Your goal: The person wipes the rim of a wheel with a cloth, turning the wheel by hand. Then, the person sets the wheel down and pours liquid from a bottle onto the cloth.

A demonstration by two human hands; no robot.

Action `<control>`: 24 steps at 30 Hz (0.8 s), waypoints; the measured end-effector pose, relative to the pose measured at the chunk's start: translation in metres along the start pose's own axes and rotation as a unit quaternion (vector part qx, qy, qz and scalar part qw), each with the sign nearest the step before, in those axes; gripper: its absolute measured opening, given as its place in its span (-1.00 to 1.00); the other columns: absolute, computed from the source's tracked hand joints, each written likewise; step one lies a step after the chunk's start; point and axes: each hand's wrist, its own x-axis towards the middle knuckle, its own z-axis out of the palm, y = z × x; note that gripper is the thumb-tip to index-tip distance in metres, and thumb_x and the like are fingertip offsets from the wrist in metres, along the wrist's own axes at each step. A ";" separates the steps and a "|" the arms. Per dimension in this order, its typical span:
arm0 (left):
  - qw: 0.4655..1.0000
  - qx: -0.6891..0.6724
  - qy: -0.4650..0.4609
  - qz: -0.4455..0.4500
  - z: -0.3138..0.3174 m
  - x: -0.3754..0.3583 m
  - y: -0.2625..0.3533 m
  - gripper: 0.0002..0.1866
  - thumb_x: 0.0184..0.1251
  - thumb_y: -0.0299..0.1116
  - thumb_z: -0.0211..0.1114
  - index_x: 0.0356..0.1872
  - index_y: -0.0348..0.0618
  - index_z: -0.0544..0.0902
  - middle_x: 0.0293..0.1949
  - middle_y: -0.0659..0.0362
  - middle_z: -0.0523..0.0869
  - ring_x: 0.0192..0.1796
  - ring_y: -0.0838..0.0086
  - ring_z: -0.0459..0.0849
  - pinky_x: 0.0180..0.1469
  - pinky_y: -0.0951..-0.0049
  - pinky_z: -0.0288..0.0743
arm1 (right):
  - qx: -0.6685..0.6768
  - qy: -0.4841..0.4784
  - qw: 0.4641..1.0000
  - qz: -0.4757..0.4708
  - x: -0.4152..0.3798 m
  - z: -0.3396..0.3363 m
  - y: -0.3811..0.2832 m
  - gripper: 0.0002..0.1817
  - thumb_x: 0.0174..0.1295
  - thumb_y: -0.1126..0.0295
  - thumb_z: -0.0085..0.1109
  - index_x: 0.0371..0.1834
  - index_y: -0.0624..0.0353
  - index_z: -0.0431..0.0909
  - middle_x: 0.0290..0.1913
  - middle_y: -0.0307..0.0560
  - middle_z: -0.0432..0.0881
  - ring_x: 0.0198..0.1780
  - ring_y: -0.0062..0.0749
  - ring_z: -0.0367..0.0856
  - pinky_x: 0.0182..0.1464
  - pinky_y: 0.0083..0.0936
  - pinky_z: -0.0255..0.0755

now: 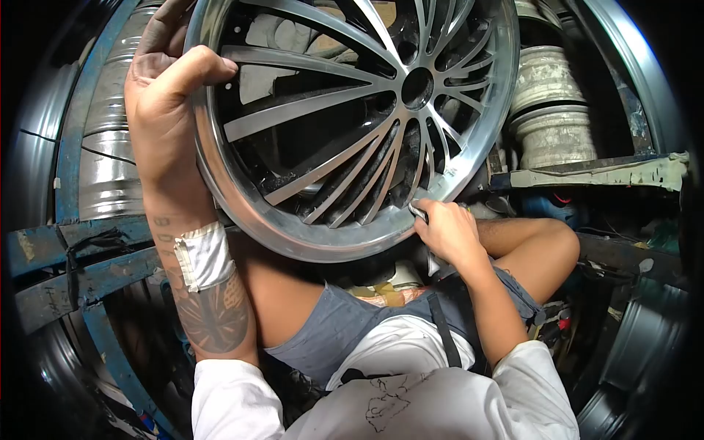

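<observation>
A large alloy wheel rim [312,238] with bare metal spokes and dark gaps leans, tilted, above my lap. My left hand [163,82] is closed round its left edge, the thumb hooked over the lip and the other fingers partly hidden behind. At the lower right of the rim, my right hand [451,229] presses its fingertips near the inner face of the lip. Pinched in those fingers is a small dark grey piece, mostly covered, whose kind I cannot make out. Fine dust or scuffing shows on the metal around there.
Stacked wheel rims [554,103] stand on a shelf at the right, and more shiny rims [110,172] are stacked at the left behind a blue metal frame [92,275]. Another rim [645,334] lies at the lower right. My bent legs sit below the wheel.
</observation>
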 end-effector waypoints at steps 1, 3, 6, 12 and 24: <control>1.000 0.011 -0.005 0.006 -0.001 -0.003 0.001 -0.57 0.42 -0.54 0.20 0.29 -0.44 0.56 -0.23 0.15 0.76 -0.18 0.58 0.70 0.05 0.58 0.55 | 0.018 0.004 1.000 -0.019 0.001 -0.002 0.005 -0.59 0.21 0.27 0.31 0.15 -0.03 0.76 -0.11 0.24 0.79 0.00 0.18 0.76 0.12 0.01 0.61; 0.995 0.056 -0.071 0.039 -0.035 0.011 -0.020 -0.61 0.42 -0.55 0.19 0.23 -0.45 0.61 -0.26 0.13 0.78 -0.20 0.56 0.73 0.03 0.56 0.58 | 0.055 0.011 0.997 -0.057 0.004 -0.009 0.023 -0.59 0.19 0.29 0.31 0.14 -0.04 0.76 -0.11 0.30 0.78 0.00 0.23 0.75 0.12 0.01 0.61; 0.995 0.034 -0.067 0.061 -0.032 0.013 -0.023 -0.62 0.42 -0.56 0.19 0.22 -0.45 0.61 -0.26 0.12 0.79 -0.21 0.55 0.74 0.01 0.56 0.59 | 0.047 0.024 0.992 -0.115 0.002 -0.008 0.034 -0.48 0.21 0.41 0.30 0.30 -0.08 0.66 -0.14 0.34 0.77 0.02 0.26 0.73 0.15 0.01 0.59; 0.997 0.002 -0.031 0.068 -0.005 -0.003 -0.012 -0.55 0.43 -0.55 0.18 0.31 -0.44 0.55 -0.23 0.12 0.79 -0.20 0.58 0.73 0.00 0.58 0.59 | 0.056 0.053 0.992 -0.097 -0.003 -0.012 0.040 -0.57 0.31 0.40 0.30 0.27 -0.03 0.62 -0.23 0.33 0.76 -0.10 0.29 0.75 0.02 0.07 0.62; 0.996 0.029 -0.071 0.049 -0.026 0.011 -0.020 -0.76 0.49 -0.48 0.21 0.07 -0.37 0.66 -0.20 0.11 0.78 -0.14 0.51 0.73 0.14 0.49 0.56 | 0.014 0.096 0.995 -0.031 -0.001 0.026 0.020 -0.70 0.36 0.29 0.22 0.12 -0.06 0.73 -0.30 0.34 0.75 -0.19 0.29 0.77 -0.03 0.12 0.63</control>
